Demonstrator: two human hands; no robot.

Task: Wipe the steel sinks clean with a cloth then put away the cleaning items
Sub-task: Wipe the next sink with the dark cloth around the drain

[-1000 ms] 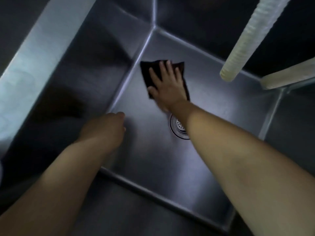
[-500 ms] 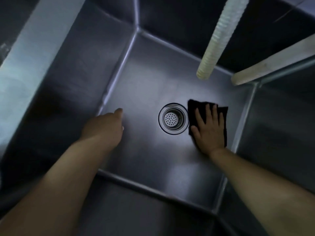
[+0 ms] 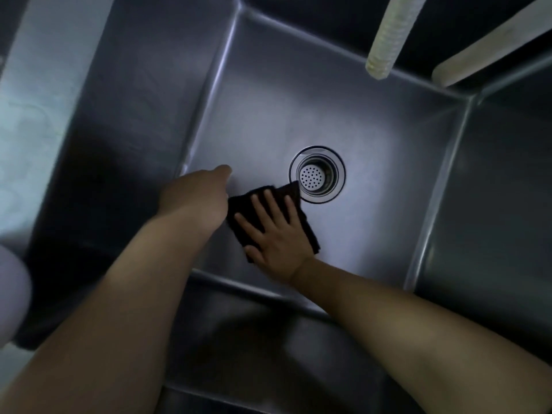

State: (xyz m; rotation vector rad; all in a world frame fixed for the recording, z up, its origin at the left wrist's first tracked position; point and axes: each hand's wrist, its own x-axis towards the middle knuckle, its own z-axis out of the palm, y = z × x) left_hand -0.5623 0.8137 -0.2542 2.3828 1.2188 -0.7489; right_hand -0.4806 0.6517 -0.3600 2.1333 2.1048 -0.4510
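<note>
Head view looks straight down at my dark cloth [image 3: 270, 218], a soft, matte square lying flat on the bottom of the steel sink [image 3: 373, 234], toward the near side of the floor and just left of the drain. My right hand [image 3: 276, 234] presses down on it with the palm, the fingers [image 3: 267, 201] straight and spread apart over the fabric, not curled round it. One far corner of the cloth reaches the rim of the drain [image 3: 317, 174], a round polished ring with a perforated strainer cup sunk in its middle. My left hand [image 3: 195, 198] is just left of the cloth, over the sink floor near the left wall; I see only its back and one knuckle, so I cannot tell how its fingers lie or whether they touch the steel.

The sink is a deep square basin of brushed steel with straight walls and bright seams at the corners. Over its far right corner hangs a pale, ribbed hose [image 3: 388, 40] with an open round end, and beside it to the right a smooth pale bar [image 3: 490, 49] runs at a slant. Left of the basin lies a flat steel worktop [image 3: 38, 100], dimly lit.
</note>
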